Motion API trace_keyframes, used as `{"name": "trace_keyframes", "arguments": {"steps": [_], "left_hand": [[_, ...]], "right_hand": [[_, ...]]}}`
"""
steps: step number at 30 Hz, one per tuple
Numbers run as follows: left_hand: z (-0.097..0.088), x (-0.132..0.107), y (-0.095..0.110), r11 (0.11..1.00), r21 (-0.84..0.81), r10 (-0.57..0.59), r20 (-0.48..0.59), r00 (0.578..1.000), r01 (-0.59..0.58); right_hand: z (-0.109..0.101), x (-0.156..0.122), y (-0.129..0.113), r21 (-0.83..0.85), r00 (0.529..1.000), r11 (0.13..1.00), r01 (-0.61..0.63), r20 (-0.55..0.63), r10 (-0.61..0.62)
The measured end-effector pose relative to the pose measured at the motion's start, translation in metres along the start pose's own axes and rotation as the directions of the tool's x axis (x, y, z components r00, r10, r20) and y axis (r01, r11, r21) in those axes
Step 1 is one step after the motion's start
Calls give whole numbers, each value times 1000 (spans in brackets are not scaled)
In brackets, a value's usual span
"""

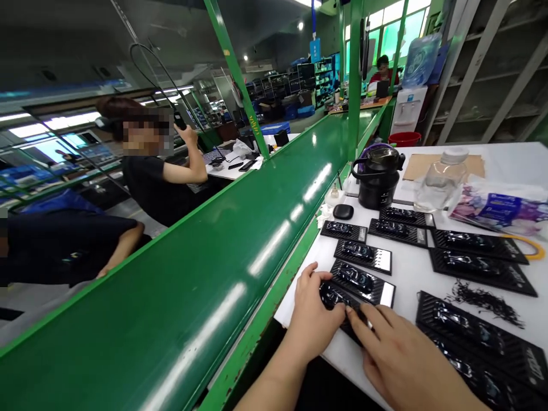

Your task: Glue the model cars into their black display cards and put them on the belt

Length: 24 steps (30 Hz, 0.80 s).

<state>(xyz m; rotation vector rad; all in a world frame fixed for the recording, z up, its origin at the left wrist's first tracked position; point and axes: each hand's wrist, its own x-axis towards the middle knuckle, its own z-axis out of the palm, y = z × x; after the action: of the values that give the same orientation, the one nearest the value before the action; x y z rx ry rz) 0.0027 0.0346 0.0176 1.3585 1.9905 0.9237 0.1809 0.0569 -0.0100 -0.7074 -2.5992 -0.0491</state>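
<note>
Pinching the black blister tray [336, 297] endwise: left hand [314, 314] on the end nearer the green conveyor belt [205, 285], right hand [400, 359] opposite, its long axis running between them.

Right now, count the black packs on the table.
10 black packs: one under the left hand and right hand, three behind it, two by the black jug, two farther right, two at the near right edge. Others may be hidden.
</note>
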Motion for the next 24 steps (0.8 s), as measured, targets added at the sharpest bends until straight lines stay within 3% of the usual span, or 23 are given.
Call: {"name": "trace_keyframes", "arguments": {"steps": [6, 11, 16, 24], "left_hand": [[-1, 0, 8, 998, -8, -66, -1, 998, 66], [-5, 2, 7, 999, -10, -48, 39, 998, 49], [-11, 5, 10, 999, 9, -33, 91, 995, 32], [-12, 2, 12, 998, -20, -60, 103, 993, 62]], "right_hand": [[2, -9, 6, 57, 998, 998, 3, -55, 0], [-1, -5, 3, 131, 995, 988, -81, -40, 87], [0, -3, 1, 125, 996, 989, -84, -32, 88], [29, -9, 13, 6, 973, 999, 44, -228, -41]]}}
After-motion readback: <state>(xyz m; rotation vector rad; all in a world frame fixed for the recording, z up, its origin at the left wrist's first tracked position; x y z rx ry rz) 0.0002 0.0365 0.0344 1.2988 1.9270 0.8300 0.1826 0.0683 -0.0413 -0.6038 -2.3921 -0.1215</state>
